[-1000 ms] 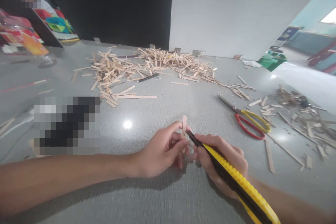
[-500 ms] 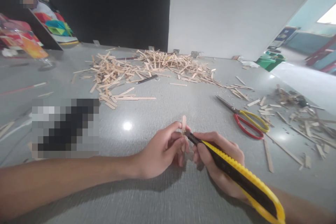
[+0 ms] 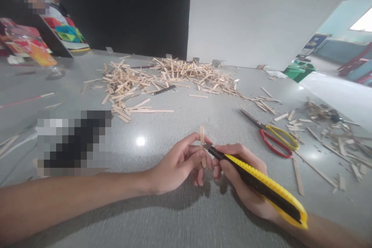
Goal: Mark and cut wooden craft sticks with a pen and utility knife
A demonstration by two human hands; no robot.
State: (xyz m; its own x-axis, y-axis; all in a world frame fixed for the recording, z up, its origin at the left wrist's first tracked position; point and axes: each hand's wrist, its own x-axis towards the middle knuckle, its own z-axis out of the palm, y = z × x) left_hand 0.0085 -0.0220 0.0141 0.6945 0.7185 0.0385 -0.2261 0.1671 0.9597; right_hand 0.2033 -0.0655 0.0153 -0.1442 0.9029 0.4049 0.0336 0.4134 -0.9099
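Near the middle front, my left hand [image 3: 181,162] pinches a small wooden stick [image 3: 202,133] that stands roughly upright between thumb and fingers. My right hand [image 3: 244,174] is wrapped round a yellow and black utility knife [image 3: 261,182]. The knife's tip points up and left and meets the stick at about its middle, just above my left thumb. Both hands are above the grey table [image 3: 122,217], their fingers close together.
Scissors [image 3: 279,139] with red and yellow handles lie to the right. Piled wooden sticks [image 3: 128,81] spread across the back, with a dark pen [image 3: 164,90] before them. Cut pieces [image 3: 341,147] are scattered at the right. A bottle [image 3: 37,48] and a person [image 3: 56,13] are at the left.
The knife's rear end has moved up and slightly left, and the stick's upper end leans slightly more to the left. Both hands keep their holds. The view has shifted slightly.
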